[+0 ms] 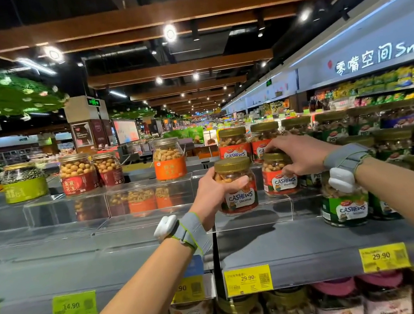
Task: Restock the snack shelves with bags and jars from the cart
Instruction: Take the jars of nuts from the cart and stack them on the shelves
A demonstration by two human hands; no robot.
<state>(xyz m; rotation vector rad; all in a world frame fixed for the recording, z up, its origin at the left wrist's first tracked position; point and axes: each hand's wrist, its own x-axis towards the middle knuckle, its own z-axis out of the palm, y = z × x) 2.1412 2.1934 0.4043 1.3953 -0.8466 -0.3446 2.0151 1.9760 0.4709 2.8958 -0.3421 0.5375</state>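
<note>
Price tags (247, 280), hands (212, 195) gripping cashew jars (239, 194)

Two hands show: the left hand (213, 195) and the right hand (297, 156), with two grey wristbands (194, 229) and two white wrist devices (165, 227), one of each per arm. Red-label cashew jars (234, 143) number four, one in each hand and two standing behind. Further left stand one orange-label jar (170, 161), two red-label peanut jars (79, 175) and one green-label seed jar (24, 184). Two green price tags (74, 305) and four yellow price tags (247, 280) make six. The jars crowded at right are too blurred to count.
</note>
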